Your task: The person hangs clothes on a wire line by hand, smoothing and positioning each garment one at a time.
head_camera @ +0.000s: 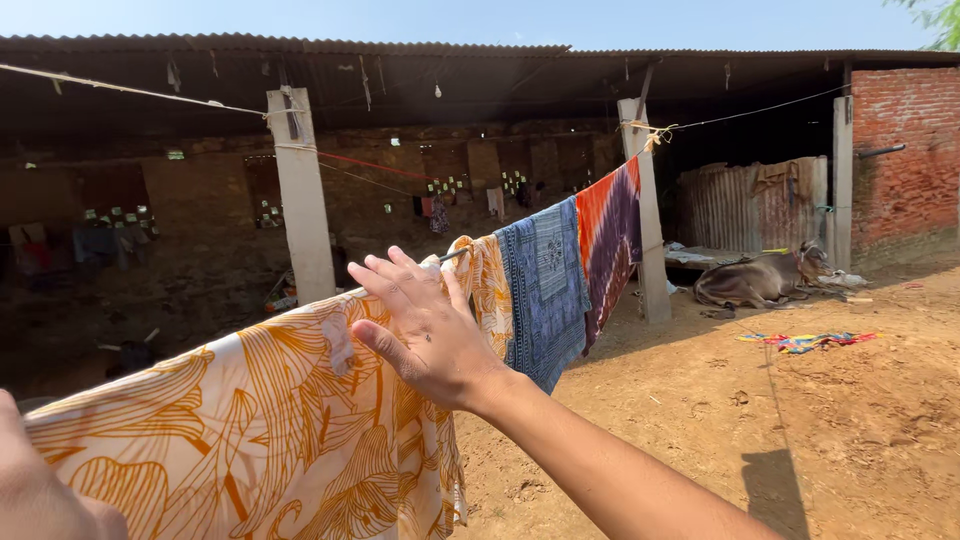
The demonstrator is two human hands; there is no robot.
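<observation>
Two hands (pixel 425 325) touch one orange cloth (pixel 270 420); three cloths hang beyond.

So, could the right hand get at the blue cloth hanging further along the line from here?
Probably yes. The right hand rests on the yellow patterned cloth, and the blue cloth hangs next along the line, with nothing in between.

Left hand (pixel 40 480) cut off bottom-left.
</observation>
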